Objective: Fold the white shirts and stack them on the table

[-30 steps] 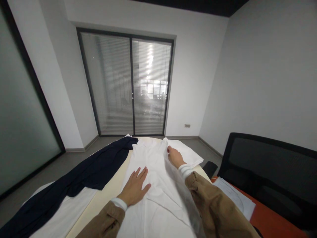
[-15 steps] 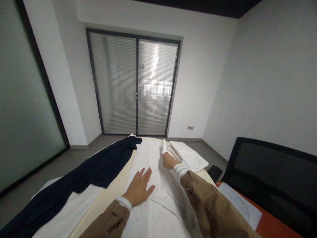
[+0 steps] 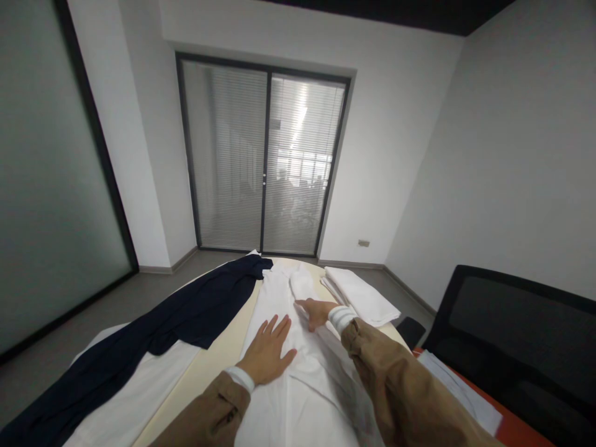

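A long white shirt (image 3: 279, 292) lies lengthwise on the cream tabletop (image 3: 222, 332), its right side partly folded inward and creased. My left hand (image 3: 266, 355) rests flat on the cloth, palm down, fingers spread. At the inward-turned flap (image 3: 303, 282) is my right hand (image 3: 318, 313). Its index finger points left over the fold and its thumb is apart, angled down. The remaining fingers of that hand are curled and partly hidden. Loose, thinner-looking cloth hangs in shadow below the right wrist.
A folded white cloth (image 3: 361, 293) lies at the table's far right. Along the left stretches a dark navy garment (image 3: 186, 313) over white fabric (image 3: 139, 397). To the right are a black mesh chair (image 3: 516, 329) and papers (image 3: 459, 388) on an orange-red surface (image 3: 524, 428).
My right hand has moved slightly left and down, bringing the raised edge of the shirt inward so it lies lower. Its fingers have loosened. The left hand stays flat; the view has shifted slightly.
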Motion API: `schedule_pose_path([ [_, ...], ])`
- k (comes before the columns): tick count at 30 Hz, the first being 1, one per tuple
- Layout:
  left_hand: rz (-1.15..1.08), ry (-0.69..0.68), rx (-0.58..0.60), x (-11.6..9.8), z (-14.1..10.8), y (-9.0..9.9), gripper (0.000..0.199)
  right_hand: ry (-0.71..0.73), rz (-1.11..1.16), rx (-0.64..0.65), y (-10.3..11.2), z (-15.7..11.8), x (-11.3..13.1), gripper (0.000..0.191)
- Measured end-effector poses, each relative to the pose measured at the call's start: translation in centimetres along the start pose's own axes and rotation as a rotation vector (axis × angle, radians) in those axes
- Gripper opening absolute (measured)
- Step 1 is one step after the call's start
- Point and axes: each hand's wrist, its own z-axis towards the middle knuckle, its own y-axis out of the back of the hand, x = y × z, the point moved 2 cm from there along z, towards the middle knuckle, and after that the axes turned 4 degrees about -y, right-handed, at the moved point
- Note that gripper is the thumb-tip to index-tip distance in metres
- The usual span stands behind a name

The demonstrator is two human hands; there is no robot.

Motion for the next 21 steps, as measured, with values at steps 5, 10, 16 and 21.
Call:
schedule_pose_path([
  [5, 0.002, -0.009, -0.012, 0.2, 0.0, -0.3, 0.072, -0.171, 0.03, 0.335, -0.4, -0.3, -1.0, 0.085],
  [10, -0.002, -0.006, -0.008, 0.2, 0.1, -0.3, 0.072, -0.207, 0.019, 0.431, -0.6, -1.8, -1.4, 0.028],
  [16, 0.007, 0.0, 0.002, 0.0, 0.1, -0.2, 0.072, -0.094, 0.177, 0.298, -0.3, -2.6, -0.7, 0.018],
  [21, 0.012, -0.002, -0.001, 0.0, 0.2, -0.3, 0.073, -0.017, 0.328, 0.198, -1.6, -2.2, 0.0, 0.01],
])
